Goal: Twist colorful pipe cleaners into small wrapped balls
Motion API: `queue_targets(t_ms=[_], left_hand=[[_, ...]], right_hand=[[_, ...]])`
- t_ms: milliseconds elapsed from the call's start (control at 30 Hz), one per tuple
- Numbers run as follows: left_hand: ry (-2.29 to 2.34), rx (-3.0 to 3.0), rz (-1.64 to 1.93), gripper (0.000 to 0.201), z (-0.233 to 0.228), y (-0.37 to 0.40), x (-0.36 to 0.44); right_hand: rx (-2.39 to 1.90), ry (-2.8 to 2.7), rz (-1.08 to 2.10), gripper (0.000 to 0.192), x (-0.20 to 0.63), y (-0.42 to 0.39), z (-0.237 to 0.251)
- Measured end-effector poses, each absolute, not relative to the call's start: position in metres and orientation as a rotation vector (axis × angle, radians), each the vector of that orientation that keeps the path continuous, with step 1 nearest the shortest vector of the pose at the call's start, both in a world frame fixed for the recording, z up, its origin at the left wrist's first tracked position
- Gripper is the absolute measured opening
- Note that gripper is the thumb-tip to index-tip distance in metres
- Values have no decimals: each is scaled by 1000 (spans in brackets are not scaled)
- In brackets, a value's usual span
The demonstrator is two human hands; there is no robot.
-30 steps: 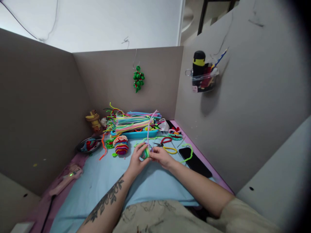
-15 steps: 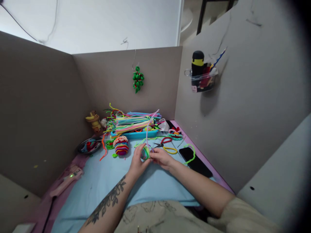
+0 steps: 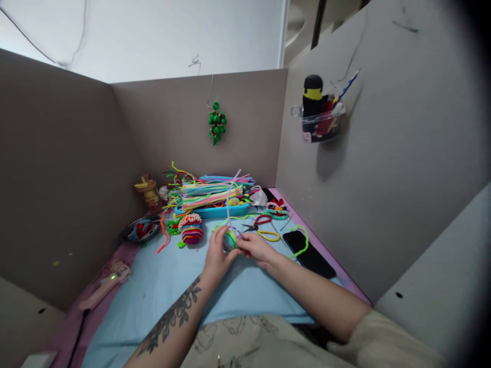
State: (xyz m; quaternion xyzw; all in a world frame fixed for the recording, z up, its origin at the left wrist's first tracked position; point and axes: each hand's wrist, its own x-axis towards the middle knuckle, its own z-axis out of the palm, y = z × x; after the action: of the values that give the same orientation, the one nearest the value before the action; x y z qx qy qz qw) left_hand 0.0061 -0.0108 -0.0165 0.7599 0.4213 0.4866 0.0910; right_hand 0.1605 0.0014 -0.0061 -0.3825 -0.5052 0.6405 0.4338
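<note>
Dim, soft shadows, dark vignette rt edge

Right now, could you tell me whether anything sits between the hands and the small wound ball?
Nothing visible does: the left hand and right hand both already hold the ball, with a lilac pipe cleaner rising from it.

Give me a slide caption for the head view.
Both hands, left hand and right hand, grip a small coiled ball above the blue mat.

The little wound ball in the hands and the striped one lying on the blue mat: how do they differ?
The ball in the hands is smaller and mostly green; the striped ball on the mat is bigger, banded red, purple and yellow. The first is gripped between left hand and right hand, a lilac stem rising from it; the second lies untouched. Both look wound from fuzzy stems.
</note>
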Motion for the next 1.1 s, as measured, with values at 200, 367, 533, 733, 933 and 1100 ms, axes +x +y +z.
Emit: queue_targets(t_ms=[200,367,533,733,933,1100], left_hand=[[1367,2019,1578,33,-11,-3,-4],[1315,1914,1568,18,-3,-5,-4],[1156,1433,1695,35,0,0,-5],[1067,1143,1606,46,3,8,-13],[1071,1069,1626,43,-2,14,-17],[1033,1025,1637,43,-5,16,-16]], right_hand=[[-1136,-1498,1241,21,165,4,-9],[-1176,-1732,986,18,166,4,-11],[-1281,-1858,855,14,168,5,-10],[-1221,-1642,1176,17,170,12,-11],[-1067,-1434,1404,30,172,16,-10],[-1034,-1405,1441,28,171,12,-9]])
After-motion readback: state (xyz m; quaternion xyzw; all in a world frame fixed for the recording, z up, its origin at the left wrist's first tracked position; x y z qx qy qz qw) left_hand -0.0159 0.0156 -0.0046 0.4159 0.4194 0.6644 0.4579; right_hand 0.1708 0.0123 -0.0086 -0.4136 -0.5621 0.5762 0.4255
